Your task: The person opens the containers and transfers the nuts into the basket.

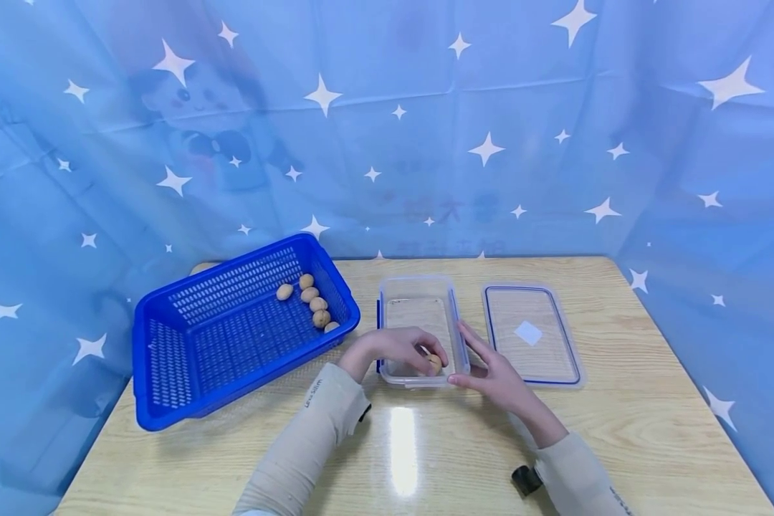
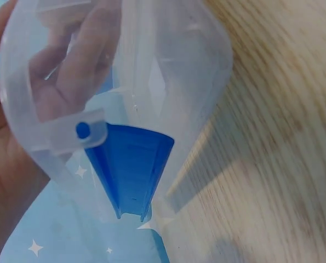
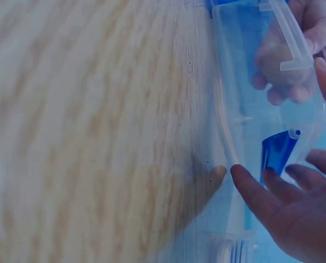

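Observation:
A clear plastic box [image 1: 416, 287] with blue side clips stands on the table. My left hand [image 1: 403, 346] reaches inside its near end and holds a walnut [image 1: 434, 363] with bent fingers. Through the box wall, the right wrist view shows that walnut [image 3: 283, 67] low in the fingers. My right hand [image 1: 499, 380] touches the box's right side and near corner, its fingers mostly straight and spread. A blue clip [image 3: 278, 150] hangs beside those fingers. In the left wrist view, the box's wall and another blue clip [image 2: 132, 164] partly cover the left hand.
A blue plastic basket [image 1: 168, 301] stands at the left, with several walnuts [image 1: 318, 304] along its right end. The clear lid [image 1: 535, 308] with a blue seal lies right of the box. A blue star-patterned curtain [image 1: 387, 143] hangs behind the wooden table [image 1: 645, 401].

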Tool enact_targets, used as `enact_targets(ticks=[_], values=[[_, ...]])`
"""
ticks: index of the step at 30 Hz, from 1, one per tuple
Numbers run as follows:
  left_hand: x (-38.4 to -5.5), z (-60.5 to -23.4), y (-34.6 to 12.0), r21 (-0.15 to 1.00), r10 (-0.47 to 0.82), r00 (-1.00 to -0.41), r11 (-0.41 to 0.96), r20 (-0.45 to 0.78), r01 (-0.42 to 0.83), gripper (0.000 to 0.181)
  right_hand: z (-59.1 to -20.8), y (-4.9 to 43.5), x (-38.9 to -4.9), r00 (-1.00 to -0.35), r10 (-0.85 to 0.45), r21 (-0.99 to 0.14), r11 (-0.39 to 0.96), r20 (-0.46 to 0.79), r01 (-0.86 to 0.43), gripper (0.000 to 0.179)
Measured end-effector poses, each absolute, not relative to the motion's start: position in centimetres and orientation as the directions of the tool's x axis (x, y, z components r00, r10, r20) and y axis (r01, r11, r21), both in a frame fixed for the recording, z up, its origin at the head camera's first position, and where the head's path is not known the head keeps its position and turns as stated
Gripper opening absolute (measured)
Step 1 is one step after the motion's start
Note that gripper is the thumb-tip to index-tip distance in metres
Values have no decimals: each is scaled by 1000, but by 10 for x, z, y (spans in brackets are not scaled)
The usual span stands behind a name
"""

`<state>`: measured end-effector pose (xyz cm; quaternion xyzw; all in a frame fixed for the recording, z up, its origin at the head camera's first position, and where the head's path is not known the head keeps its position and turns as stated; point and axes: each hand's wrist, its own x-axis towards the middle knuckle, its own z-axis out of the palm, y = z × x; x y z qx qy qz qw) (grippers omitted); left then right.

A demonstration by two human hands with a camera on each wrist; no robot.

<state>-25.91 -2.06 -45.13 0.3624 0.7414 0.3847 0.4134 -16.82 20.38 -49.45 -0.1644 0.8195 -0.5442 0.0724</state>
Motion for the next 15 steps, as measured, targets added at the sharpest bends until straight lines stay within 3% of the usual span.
enact_targets(ticks=[15], values=[[-259,-438,-29,903,834,-509,368,-214,223,38,-496,204,-168,-942,-331,-920,352,53,-176,91]])
